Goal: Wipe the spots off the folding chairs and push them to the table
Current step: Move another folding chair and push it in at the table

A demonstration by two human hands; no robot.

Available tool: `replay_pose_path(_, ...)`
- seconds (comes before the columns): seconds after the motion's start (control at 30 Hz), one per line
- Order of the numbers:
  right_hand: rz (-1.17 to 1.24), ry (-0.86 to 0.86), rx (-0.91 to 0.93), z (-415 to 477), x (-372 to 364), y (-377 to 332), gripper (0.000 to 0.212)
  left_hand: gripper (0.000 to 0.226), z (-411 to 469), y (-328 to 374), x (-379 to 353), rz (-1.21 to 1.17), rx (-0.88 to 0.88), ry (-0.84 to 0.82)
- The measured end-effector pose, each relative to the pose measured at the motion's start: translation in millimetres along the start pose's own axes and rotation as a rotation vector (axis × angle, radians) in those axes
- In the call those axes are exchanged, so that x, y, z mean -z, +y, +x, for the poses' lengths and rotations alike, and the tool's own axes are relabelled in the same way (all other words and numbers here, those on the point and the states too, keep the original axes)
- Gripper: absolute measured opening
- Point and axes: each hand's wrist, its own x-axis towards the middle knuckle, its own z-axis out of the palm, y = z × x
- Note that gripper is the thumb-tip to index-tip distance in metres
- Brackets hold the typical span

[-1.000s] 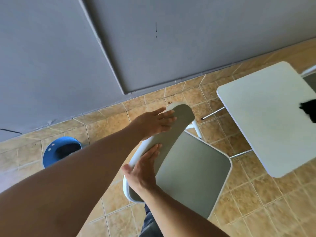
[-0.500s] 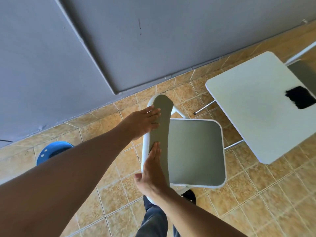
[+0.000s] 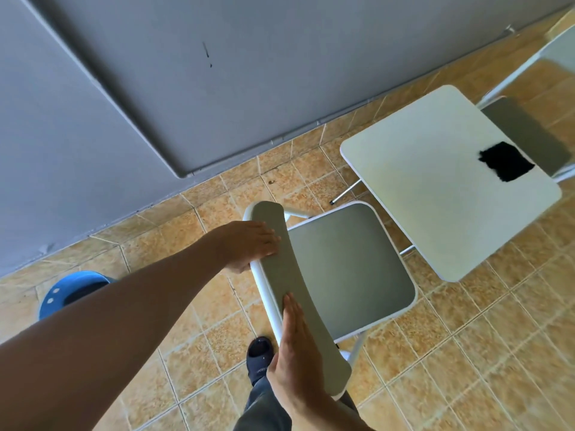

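A folding chair (image 3: pixel 345 265) with a grey seat and white frame stands on the tiled floor, its seat front close to the corner of the white table (image 3: pixel 429 194). My left hand (image 3: pixel 249 244) holds the upper part of the grey backrest, fingers lying over its front, thumb behind. My right hand (image 3: pixel 295 346) presses flat along the lower part of the backrest with straight fingers. A black cloth (image 3: pixel 505 161) lies on the table near its far right edge. A second folding chair (image 3: pixel 529 132) stands on the table's far side, partly hidden.
A blue round stool (image 3: pixel 71 290) sits on the floor at the left, partly behind my left arm. My foot in a dark slipper (image 3: pixel 259 356) is just behind the chair. A grey wall (image 3: pixel 217 88) runs along the far side of the tiles.
The chair has turned to face the table and moved nearer to it. Both hands have stayed on the backrest, the right one sliding along it.
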Motion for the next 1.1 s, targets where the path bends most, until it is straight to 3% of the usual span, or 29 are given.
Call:
replay_pose_path(0.1,-0.003,-0.003,-0.004,-4.5,-1.9,8.6,0.107,0.069,15.5,5.1,-2.1,0.05,0.072,-0.121)
replay_pose_path(0.23,0.007,-0.038,0.036,-0.7,0.8,11.5,0.103,0.07,18.6,4.0,-11.8,0.081,0.061,-0.021)
replay_pose_path(0.37,-0.007,-0.023,0.095,9.5,8.9,18.3,0.1,0.062,27.4,3.9,-9.7,0.124,0.142,-0.061)
replay_pose_path(0.53,-0.039,0.014,0.127,23.5,27.0,49.7,0.098,0.069,46.1,12.0,-0.1,0.076,0.196,-0.112)
replay_pose_path(0.7,-0.074,-0.027,0.135,44.4,61.5,75.4,0.094,0.057,83.3,11.6,14.2,0.039,0.279,-0.107)
replay_pose_path(0.97,0.039,-0.081,-0.106,74.4,95.2,102.2,0.088,0.057,130.7,7.9,33.0,0.0,0.288,-0.125)
replay_pose_path(1.1,0.006,-0.117,-0.164,81.4,99.5,110.0,0.087,0.061,128.3,16.5,34.3,0.062,0.306,0.015)
